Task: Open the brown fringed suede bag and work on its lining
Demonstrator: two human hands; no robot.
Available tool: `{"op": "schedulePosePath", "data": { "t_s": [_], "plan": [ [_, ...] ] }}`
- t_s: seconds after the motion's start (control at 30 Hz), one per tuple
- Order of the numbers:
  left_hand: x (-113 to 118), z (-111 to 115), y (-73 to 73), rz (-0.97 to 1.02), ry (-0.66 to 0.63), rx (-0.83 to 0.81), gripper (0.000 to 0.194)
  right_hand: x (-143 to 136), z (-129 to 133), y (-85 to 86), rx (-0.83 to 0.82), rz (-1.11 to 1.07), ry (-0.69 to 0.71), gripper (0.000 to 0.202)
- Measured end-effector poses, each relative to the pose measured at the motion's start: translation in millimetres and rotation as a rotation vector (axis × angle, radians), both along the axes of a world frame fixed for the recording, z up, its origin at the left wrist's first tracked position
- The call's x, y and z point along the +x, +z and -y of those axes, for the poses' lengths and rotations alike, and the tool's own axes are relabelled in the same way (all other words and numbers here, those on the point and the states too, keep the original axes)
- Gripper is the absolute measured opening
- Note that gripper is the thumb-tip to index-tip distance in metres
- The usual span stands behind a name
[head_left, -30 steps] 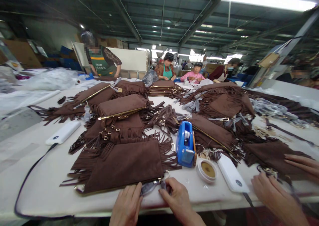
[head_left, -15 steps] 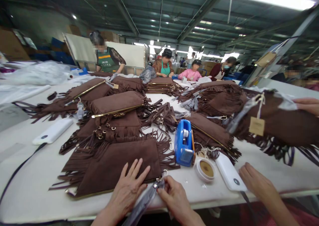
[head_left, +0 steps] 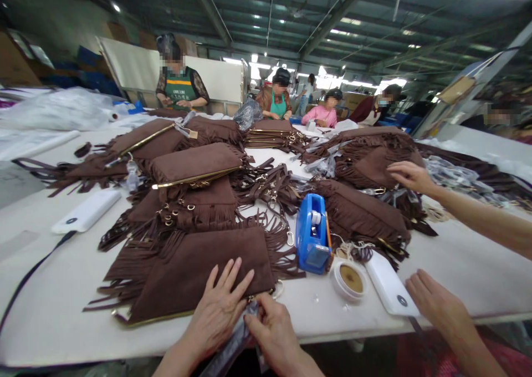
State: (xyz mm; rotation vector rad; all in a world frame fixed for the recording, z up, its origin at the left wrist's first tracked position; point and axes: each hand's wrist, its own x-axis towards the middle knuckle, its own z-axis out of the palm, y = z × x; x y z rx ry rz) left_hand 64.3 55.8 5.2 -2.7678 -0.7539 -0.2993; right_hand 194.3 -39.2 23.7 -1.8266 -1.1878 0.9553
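A brown fringed bag [head_left: 208, 263] lies flat near the table's front edge, its gold zipper along the near side. My left hand [head_left: 220, 310] rests on the bag's front right part, fingers spread. Beside it, my right hand [head_left: 272, 330] pinches the plastic-wrapped strap [head_left: 233, 341] close to the bag's lower right corner. The strap hangs down over the table edge between my hands. A pale string loop [head_left: 278, 289] shows just above my right fingers. The exact spot gripped is partly hidden by the fingers.
A blue tape dispenser [head_left: 312, 235], a round tub [head_left: 349, 280] and a white power bank [head_left: 390, 285] are to the right. Another white power bank [head_left: 86, 210] lies left. Brown bags [head_left: 195, 163] are piled behind. A co-worker's hands [head_left: 436, 302] reach in from the right.
My right hand has shifted slightly left along the strap, closer to my left hand. The co-worker's tagged bag at right is gone from view, and that person's upper hand now reaches to the piled bags.
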Motion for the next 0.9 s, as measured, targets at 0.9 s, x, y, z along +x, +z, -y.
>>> {"op": "schedulePosePath", "data": {
  "t_s": [0.9],
  "plan": [
    [-2,-4,-0.2,0.022,0.002,-0.013,0.058,25,8,-1.2,0.079,-0.055,-0.019,0.015]
  ]
}}
